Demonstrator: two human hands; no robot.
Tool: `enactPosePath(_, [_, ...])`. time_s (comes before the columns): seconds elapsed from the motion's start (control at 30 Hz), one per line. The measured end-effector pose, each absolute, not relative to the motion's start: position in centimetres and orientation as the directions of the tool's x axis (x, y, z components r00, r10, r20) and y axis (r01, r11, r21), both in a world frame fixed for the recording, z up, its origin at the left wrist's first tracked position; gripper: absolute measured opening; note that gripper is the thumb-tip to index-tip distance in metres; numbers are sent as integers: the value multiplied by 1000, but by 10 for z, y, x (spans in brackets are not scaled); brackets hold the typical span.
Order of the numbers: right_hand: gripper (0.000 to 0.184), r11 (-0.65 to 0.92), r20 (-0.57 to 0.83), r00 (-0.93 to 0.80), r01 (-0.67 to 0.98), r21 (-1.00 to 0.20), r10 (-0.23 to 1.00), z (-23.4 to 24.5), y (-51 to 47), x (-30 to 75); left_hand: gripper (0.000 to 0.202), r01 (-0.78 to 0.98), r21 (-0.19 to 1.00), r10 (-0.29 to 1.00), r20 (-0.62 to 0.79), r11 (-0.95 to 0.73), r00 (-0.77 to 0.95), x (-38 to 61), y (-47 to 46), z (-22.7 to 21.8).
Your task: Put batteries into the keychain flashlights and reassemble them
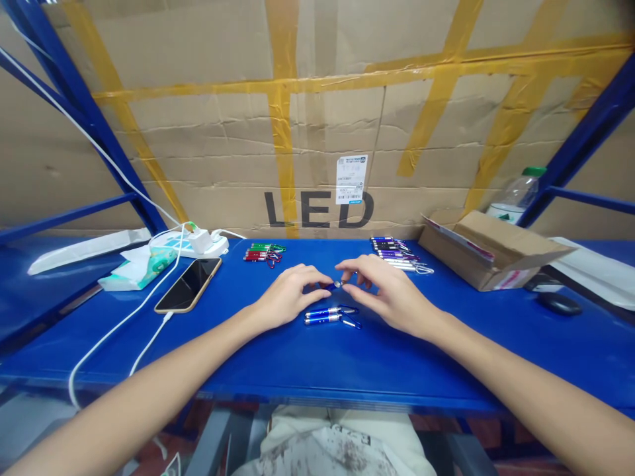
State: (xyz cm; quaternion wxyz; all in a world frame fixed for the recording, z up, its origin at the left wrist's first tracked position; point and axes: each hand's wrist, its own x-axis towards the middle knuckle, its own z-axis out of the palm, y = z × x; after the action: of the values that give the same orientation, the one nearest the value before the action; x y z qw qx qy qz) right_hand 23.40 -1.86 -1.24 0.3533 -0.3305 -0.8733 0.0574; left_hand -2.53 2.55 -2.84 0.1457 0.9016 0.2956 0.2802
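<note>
Both my hands meet at the middle of the blue table (317, 370). My left hand (290, 294) pinches the body of a small blue keychain flashlight (331, 285). My right hand (384, 291) pinches the same flashlight at its silver tip, fingers closed on it. Just in front of my hands lie two more blue keychain flashlights (330, 316) with clips, side by side. A small pile of red and green flashlights (262, 254) lies behind my left hand. A row of purple and silver ones (397, 254) lies behind my right hand.
A phone (188, 284) on a white cable lies at the left, near a tissue pack (139, 268) and a power strip (191, 243). An open cardboard box (489, 254), a plastic bottle (516, 193) and a black mouse (558, 303) are at the right. A taped cardboard wall marked LED stands behind.
</note>
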Motion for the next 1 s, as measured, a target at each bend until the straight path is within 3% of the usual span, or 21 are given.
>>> enactPosePath(0.77, [23, 755, 590, -503, 572, -321, 632, -16, -12, 237, 22, 424, 431, 595, 436, -796, 675, -24, 23, -27])
enactPosePath(0.9, [21, 670, 607, -430, 703, -239, 668, -20, -2, 244, 21, 417, 447, 601, 446, -791, 663, -24, 24, -27])
enactPosePath(1.0, [27, 605, 519, -475, 788, -108, 711, -30, 6, 251, 21, 419, 454, 608, 451, -786, 654, -24, 24, -27])
